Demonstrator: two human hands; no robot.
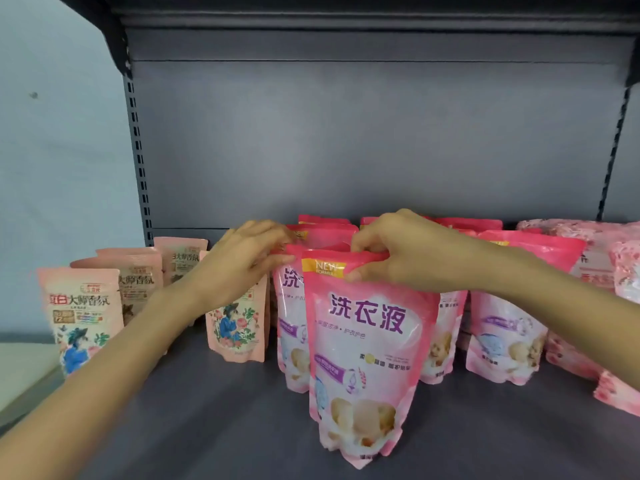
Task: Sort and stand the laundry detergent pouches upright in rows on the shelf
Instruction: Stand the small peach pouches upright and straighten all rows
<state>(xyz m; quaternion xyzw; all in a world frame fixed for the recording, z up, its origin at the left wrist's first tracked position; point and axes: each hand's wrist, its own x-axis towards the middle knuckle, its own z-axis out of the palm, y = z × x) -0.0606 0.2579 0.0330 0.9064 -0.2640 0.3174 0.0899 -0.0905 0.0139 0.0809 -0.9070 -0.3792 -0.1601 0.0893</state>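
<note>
Right hand [398,251] pinches the top seam of the front pink pouch [367,341], centre of frame, upright on the shelf [207,410], long axis vertical, standing out ahead of its row. Left hand [242,258] pinches the top edge of the next pink pouch [289,306], just behind-left and touching the front one. The row lies straight behind, toward upper frame, so probably a push back into line. Peach pouches [79,313] stand lower left, floral packs [616,258] far right.

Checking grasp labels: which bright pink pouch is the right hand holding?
The frontmost bright pink pouch, nearest the camera, its whole front visible; the right hand pinches its top edge. The others stand behind it.
</note>
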